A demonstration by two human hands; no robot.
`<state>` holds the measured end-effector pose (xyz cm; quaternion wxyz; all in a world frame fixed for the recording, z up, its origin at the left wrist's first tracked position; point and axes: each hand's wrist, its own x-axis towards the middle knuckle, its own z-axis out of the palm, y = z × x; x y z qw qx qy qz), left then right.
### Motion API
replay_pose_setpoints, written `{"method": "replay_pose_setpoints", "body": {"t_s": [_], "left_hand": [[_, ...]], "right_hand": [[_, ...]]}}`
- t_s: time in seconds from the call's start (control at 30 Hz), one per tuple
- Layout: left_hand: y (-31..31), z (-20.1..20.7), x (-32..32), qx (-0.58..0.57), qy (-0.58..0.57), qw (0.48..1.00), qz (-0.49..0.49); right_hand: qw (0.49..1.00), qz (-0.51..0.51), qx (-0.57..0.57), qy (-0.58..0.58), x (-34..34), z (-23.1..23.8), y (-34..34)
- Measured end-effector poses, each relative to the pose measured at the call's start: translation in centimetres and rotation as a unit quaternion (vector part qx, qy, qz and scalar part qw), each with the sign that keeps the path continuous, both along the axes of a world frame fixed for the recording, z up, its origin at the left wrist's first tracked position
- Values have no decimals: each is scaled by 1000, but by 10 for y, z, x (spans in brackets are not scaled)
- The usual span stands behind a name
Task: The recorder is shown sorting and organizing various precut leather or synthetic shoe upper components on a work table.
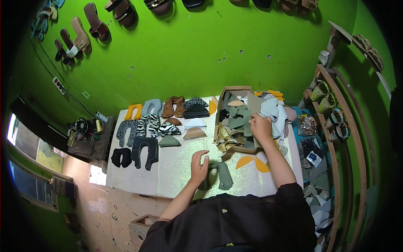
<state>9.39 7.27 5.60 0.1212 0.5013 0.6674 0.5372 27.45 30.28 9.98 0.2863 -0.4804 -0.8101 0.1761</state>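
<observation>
Head view: pale table point(172, 174), green wall point(176, 54); left grip point(199, 168) wide, right grip point(261, 127): cannot tell

Matt, smooth green pieces point(237, 122) look like synthetic leather; crumpled gold pieces point(225, 137) shine like metal foil. The box point(237, 88) around them is dull cardboard, the tabletop point(170, 170) has a glossy sheen, the right rack point(357, 164) looks wooden, and the near shirt point(235, 222) is matt cloth
</observation>
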Motion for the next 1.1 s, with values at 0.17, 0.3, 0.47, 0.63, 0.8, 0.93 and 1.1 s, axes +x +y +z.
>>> {"method": "replay_pose_setpoints", "body": {"t_s": [0.17,0.3,0.47,0.63,0.8,0.93,1.1], "left_hand": [[20,15,4,35,4,999,-26],[32,26,6,46,-22,998,-36],[42,59,2,48,20,994,-95],[43,93,-8,41,-6,964,-262],[14,82,-30,-126,-198,922,-308],[-12,72,-52,-221,-189,911,-293],[-34,40,-48,-214,-291,903,-231]], "right_hand": [[990,27,139,-12,8,50,-10],[964,74,206,153,10,96,-25],[911,255,-15,322,6,117,-68],[803,447,-218,327,3,111,-100],[773,405,-275,403,11,75,-112],[766,322,-350,432,25,25,-124],[729,248,-537,346,29,-32,-156]]}}
